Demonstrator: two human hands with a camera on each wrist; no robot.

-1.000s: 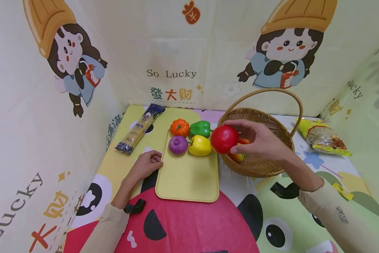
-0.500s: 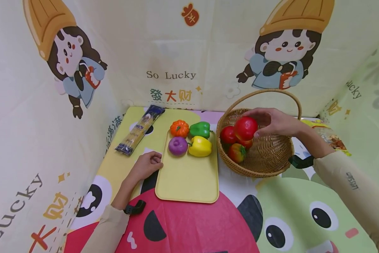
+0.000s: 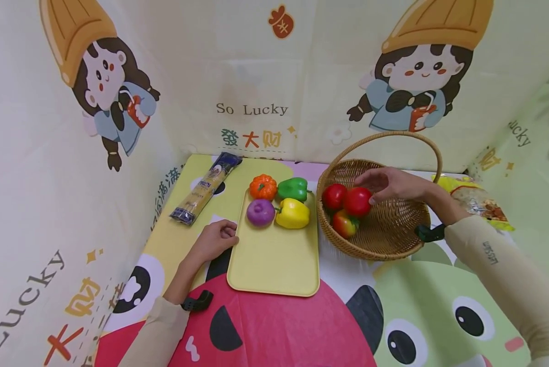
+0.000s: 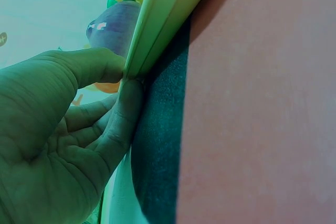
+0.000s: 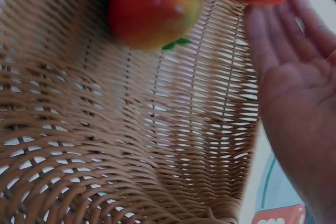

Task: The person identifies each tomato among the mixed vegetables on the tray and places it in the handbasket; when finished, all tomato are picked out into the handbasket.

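My left hand [image 3: 214,239] pinches the left rim of a yellow tray [image 3: 274,265]; in the left wrist view the thumb lies on one side of the rim, a finger on the other. In the wicker basket [image 3: 393,229], my right hand [image 3: 395,184] holds a red tomato [image 3: 358,202] between fingers and thumb. Beside that one sit another red tomato [image 3: 334,197] and a red-yellow tomato [image 3: 345,224]. On the tray are an orange pumpkin [image 3: 263,187], a green bell pepper [image 3: 293,189], a purple onion [image 3: 260,213] and a yellow bell pepper [image 3: 293,213].
A pack of noodles [image 3: 206,188] lies left of the tray. Right of the basket lies a yellow snack-like bag [image 3: 478,201], partly behind the right arm. The basket's tall handle [image 3: 389,133] arches over its back. Printed cloth walls stand around the table.
My right hand has carried the red tomato from beside the tray's right edge into the basket and lowered it among the others. The left hand stays on the tray rim.
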